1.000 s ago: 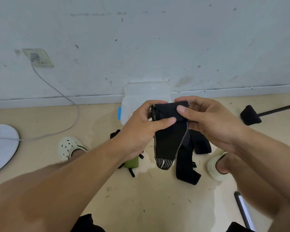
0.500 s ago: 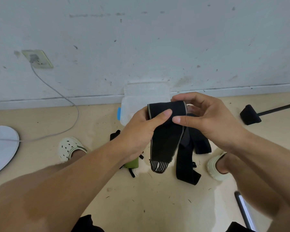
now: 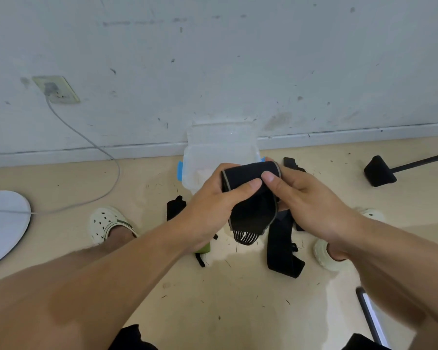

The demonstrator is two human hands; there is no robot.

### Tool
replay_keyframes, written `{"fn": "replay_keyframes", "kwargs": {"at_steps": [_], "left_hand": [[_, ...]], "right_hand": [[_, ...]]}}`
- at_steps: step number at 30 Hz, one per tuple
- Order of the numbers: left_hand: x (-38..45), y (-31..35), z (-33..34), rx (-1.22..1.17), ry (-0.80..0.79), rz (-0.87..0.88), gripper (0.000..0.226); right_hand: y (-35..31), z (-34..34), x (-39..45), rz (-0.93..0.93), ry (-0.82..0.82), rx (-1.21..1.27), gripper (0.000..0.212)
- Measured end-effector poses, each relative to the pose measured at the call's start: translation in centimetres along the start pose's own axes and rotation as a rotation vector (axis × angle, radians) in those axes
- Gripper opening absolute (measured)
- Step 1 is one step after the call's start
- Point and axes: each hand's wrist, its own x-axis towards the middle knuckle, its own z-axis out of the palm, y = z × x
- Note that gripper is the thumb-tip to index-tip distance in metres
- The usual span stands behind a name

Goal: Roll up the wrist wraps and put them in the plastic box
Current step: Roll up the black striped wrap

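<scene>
Both hands hold a black wrist wrap up in front of the person, partly rolled at the top. The left hand curls round the roll's left end with its thumb pressed across the front; the right hand grips the right end, thumb on the front touching the left thumb tip. The loose tail hangs down, ending in a white-striped tip. Behind the hands, an open clear plastic box with blue clips sits on the floor against the wall. More black wraps lie on the floor below, between two pale clogs.
</scene>
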Motion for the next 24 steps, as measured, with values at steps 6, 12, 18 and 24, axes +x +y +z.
{"fn": "replay_keyframes", "kwargs": {"at_steps": [6, 12, 18, 24], "left_hand": [[-0.3, 1.0, 0.1, -0.095, -0.075, -0.061, 0.057], [-0.2, 1.4, -0.3, -0.172, -0.047, -0.085, 0.052], [-0.1, 1.2, -0.7, -0.171, -0.036, -0.042, 0.057], [-0.3, 0.1, 0.2, -0.102, 0.017, 0.023, 0.056]], "right_hand": [[-0.9, -1.1, 0.4, -0.043, 0.091, 0.097, 0.025], [-1.2, -1.1, 0.4, -0.107, 0.138, 0.042, 0.038], [-1.9, -1.2, 0.4, 0.036, 0.005, 0.243, 0.047], [-1.3, 1.0, -0.1, 0.129, 0.039, 0.143, 0.075]]}}
